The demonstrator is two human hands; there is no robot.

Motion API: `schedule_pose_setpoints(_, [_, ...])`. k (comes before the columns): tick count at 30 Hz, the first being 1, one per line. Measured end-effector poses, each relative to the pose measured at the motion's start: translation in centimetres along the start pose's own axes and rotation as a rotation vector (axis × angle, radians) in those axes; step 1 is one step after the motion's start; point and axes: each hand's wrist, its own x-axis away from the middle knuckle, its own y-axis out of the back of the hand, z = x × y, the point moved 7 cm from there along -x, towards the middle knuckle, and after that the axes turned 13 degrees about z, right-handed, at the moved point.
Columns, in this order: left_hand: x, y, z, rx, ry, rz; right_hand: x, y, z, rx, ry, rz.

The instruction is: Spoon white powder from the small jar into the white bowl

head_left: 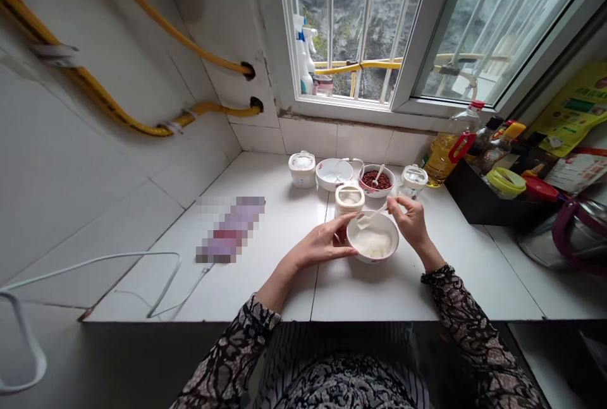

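My left hand (327, 241) is closed on the left side of a white bowl (374, 260), thumb and fingers at its rim. Inside the bowl lies a pale, whitish food (377, 241); whether it is powder or paste I cannot tell. My right hand (410, 222) pinches the handle of a small white spoon (364, 222). The spoon slants over the bowl with its head at the far left, near the contents. Just behind the bowl stands a small white canister (349, 197) with a clear lid, partly hidden by it.
At the back are another lidded canister (302, 170), a white bowl (334, 186), a bowl of red beans (372, 180) with a spoon, and a clear jar (414, 180). An oil bottle (439, 153) and a black condiment box (467, 197) stand right. A blurred-out object (232, 232) with a cable lies left.
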Motion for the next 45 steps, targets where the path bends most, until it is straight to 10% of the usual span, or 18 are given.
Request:
schedule_pose_setpoints(8, [0.1,-0.1,0.1,0.027,0.029,0.027,0.0,-2.8,-0.4,0.074,0.058,0.245])
schedule_pose_setpoints(23, [0.0,-0.1,0.2,0.010,0.012,0.017,-0.1,-2.0,-2.4,-0.181,-0.202,0.216])
schedule_pose_setpoints(35, [0.0,0.0,0.1,0.030,0.006,0.014,0.0,-2.6,-0.2,-0.011,0.029,0.251])
schedule_pose_setpoints(45, [0.0,0.0,0.1,0.014,0.019,0.011,-0.2,-1.8,-3.4,-0.324,-0.248,0.195])
